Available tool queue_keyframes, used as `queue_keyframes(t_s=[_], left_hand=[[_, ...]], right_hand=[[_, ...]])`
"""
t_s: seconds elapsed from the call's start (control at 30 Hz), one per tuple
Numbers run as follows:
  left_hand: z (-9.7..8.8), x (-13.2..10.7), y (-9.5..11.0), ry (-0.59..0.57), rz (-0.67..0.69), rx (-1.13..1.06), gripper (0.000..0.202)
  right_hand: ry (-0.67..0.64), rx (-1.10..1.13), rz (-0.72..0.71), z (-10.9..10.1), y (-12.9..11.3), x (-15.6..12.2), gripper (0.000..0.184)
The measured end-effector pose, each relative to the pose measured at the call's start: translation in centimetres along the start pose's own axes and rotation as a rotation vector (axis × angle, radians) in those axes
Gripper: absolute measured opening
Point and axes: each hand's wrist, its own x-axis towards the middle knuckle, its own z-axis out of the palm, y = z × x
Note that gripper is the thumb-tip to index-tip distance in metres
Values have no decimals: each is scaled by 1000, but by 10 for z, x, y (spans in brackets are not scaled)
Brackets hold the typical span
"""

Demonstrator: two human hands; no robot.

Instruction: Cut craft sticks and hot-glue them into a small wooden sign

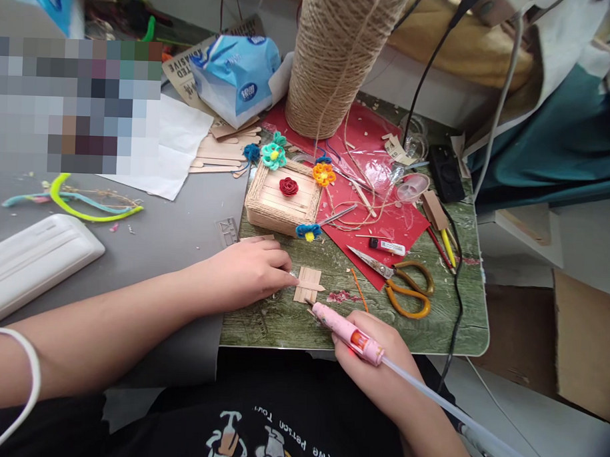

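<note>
Wearing, nearest the camera, a black T-shirt (304,388) with white lettering. Working above a green wood-grain tabletop (261,328), next to a grey surface (154,240) on the left. Facing red paper (409,227) strewn with scraps, an upright twine spool (335,63) at its far end and a blue tissue pack (235,73) just left of that. Gripping a pink glue gun (339,323) in the right hand (388,335), nozzle beside the lower edge of a small slatted panel (311,274). Reaching across with the left hand (248,270), fingers bent. Having, beyond it, a twine-edged box (272,219) with a red rose (288,186) inside, and to the right, scissors (389,271). Keeping that panel flat on the tabletop between the hands, crossed by a pointed wooden strip (313,287). Touching the strip's left end with the left fingertips; cannot tell if pinching or only pressing.
</note>
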Motion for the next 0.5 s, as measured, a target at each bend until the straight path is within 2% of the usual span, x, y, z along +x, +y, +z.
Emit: queue_keyframes(t_s=[0.3,0.5], left_hand=[[-1,1,0,3,-1,-17,24],[-3,2,1,1,-3,-22,25]], right_hand=[[76,74,-64,3,1,7,19],[47,132,-57,-1,5,1,20]])
